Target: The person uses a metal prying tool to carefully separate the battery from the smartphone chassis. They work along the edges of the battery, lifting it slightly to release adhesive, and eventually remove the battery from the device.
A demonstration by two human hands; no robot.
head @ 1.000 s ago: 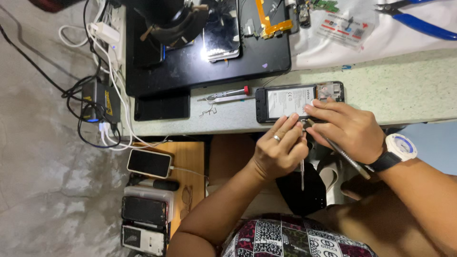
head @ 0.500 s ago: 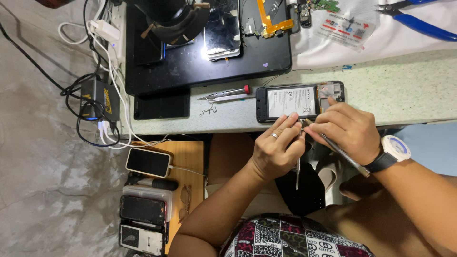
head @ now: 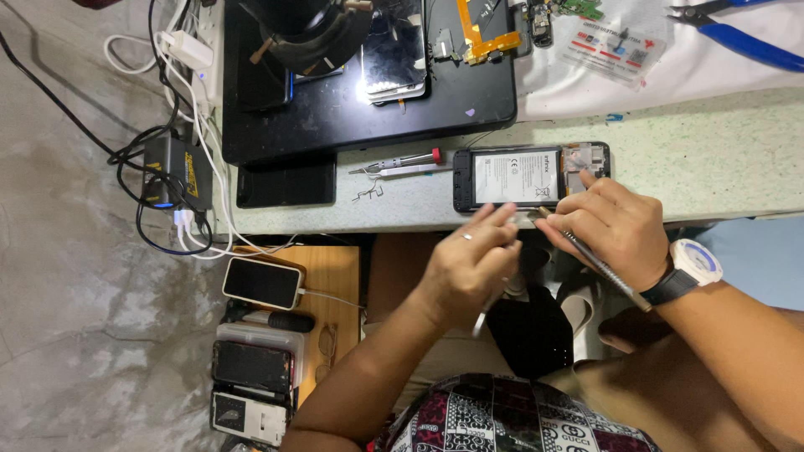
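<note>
Black-framed and lying back-up, one opened phone (head: 529, 177) sits at the near edge of the pale green bench (head: 712, 159), its white battery showing. Two hands work at it. At 5 o'clock of the phone, the right hand (head: 615, 226) touches the phone's near edge, its fingers closed around one thin metal tool (head: 596, 261) that slants away toward 4 o'clock. At 7 o'clock of the phone, just off the bench edge, the left hand (head: 467, 261) wears one ring and pinches a second slim tool (head: 484, 308) hanging down; blur hides exactly how the fingers close on it.

At 9 o'clock of the phone lies one red-tipped screwdriver (head: 395, 165), with one small bent wire piece (head: 367, 194) just below it. At 11 o'clock a black mat (head: 368, 117) carries a second phone (head: 392, 60) under a dark lens. One pair of blue-handled pliers (head: 737, 38) lies at 1 o'clock, well apart.

Bare bench runs open from the phone toward 3 o'clock. Below the bench, at 8 o'clock, one charging phone (head: 262, 282) rests on a wooden stool, with two more phones (head: 249, 367) stacked nearby
</note>
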